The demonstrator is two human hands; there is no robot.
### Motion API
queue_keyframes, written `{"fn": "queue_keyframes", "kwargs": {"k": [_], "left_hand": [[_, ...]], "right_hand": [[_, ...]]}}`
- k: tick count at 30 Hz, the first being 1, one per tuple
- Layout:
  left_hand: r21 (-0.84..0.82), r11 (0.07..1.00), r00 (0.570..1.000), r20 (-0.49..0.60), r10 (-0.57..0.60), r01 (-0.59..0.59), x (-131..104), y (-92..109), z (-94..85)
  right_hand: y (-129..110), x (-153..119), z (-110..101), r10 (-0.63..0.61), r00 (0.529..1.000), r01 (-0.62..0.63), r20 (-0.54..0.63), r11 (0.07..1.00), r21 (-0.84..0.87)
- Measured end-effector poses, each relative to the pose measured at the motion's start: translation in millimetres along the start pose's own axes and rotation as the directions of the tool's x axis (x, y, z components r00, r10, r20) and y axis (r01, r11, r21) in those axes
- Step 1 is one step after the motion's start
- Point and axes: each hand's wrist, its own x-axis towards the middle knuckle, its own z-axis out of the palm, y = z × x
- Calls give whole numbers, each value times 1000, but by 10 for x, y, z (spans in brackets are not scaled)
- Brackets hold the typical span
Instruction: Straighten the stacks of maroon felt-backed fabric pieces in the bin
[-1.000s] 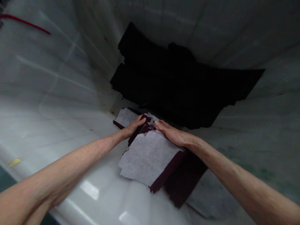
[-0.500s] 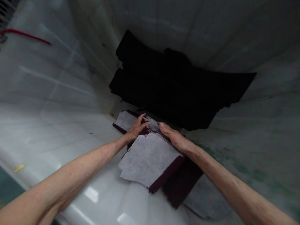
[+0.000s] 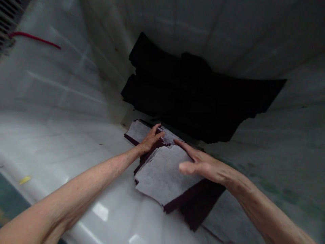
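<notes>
Both my arms reach down into a large white bin. A stack of dark maroon pieces with a pale grey facing on top (image 3: 162, 178) lies at the bottom. My left hand (image 3: 149, 139) rests with fingers bent on the stack's far left edge, next to a second grey-topped stack (image 3: 135, 130). My right hand (image 3: 203, 164) is spread flat over the near stack's right side, thumb out to the left, holding nothing. More maroon pieces (image 3: 200, 206) lie under and to the right of the stack.
A big pile of black sheet material (image 3: 193, 98) fills the far corner of the bin. The bin's white walls (image 3: 63, 88) rise on all sides. A red cord (image 3: 33, 38) runs at top left. A yellow scrap (image 3: 24, 180) lies at the lower left.
My right hand has drawn back from the stack's far edge toward me and spread over its right side. The left hand stays at the far edge. The view shifted slightly.
</notes>
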Motion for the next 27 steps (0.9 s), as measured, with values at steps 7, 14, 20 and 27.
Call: {"fn": "queue_keyframes", "kwargs": {"k": [7,14,20,27], "left_hand": [[-41,999,999,38,-2,3,-8,-8,-30],[-58,998,999,42,26,-23,13,-91,-28],[-50,998,998,54,41,-38,32,-120,-55],[-72,997,997,65,47,-42,16,-123,-49]], "right_hand": [[-246,26,346,2,989,-67,-151,901,-429],[-251,8,395,-9,980,-80,-198,896,-437],[-377,-95,556,-47,986,-46,-160,848,-528],[-297,-11,481,-38,981,-54,-192,891,-451]]}}
